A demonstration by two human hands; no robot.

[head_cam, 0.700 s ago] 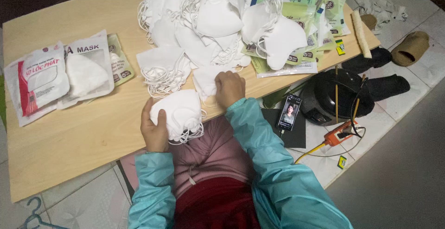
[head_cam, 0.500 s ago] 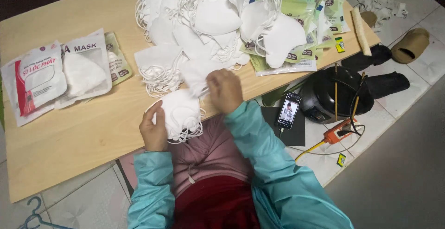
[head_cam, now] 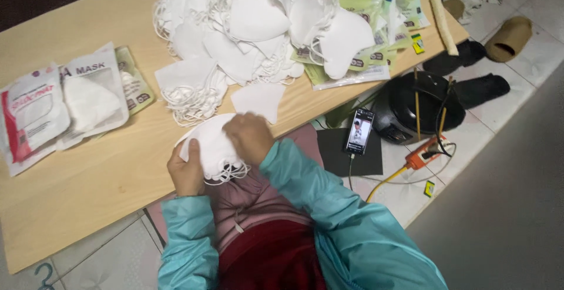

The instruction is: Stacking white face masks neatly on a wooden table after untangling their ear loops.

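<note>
My left hand (head_cam: 185, 172) grips the left edge of a stack of white face masks (head_cam: 208, 146) at the near edge of the wooden table (head_cam: 88, 172). My right hand (head_cam: 249, 137) lies on top of the same stack, fingers curled over it. White ear loops hang below the stack. Just beyond my right hand lies a single flat white mask (head_cam: 258, 101). A small pile of flat masks with tangled loops (head_cam: 191, 87) sits beside it.
A big heap of white masks (head_cam: 247, 25) fills the table's far side, with green packets (head_cam: 376, 8) to its right. Packaged masks (head_cam: 70, 99) lie at the left. On the floor at the right are a phone (head_cam: 359, 131), a black round appliance (head_cam: 420, 108), cables and slippers.
My right hand drew back from the flat mask on the table onto the stack held by my left hand. The stack now sits closer to my body.
</note>
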